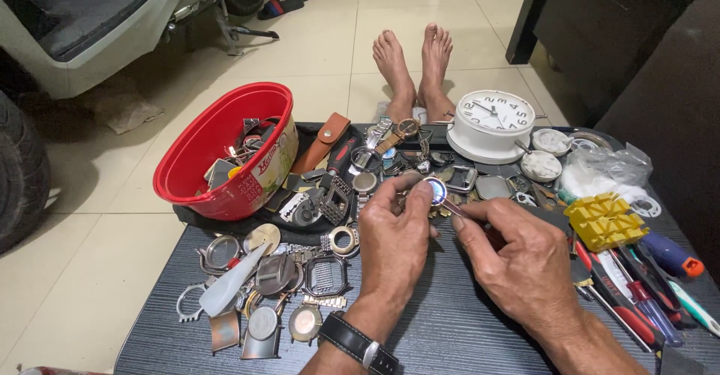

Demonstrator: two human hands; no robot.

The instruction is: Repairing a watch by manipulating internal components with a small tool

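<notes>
One red tub [196,166], one white clock [491,124], perhaps three red-handled screwdrivers [637,300], two feet [414,64].

Two hands work on a small watch part over a cluttered worktop.

The left hand [394,236], a black strap at its wrist, pinches a small round watch piece [434,190] at its fingertips; the right hand [517,259] holds a thin tool [457,210] whose tip touches the piece. Watch cases and parts lie on the dark worktop [450,322]. A red tub [196,150] stands at the left, a white clock [492,124] beyond, a yellow block [606,221] and screwdrivers [637,300] to the right.
</notes>
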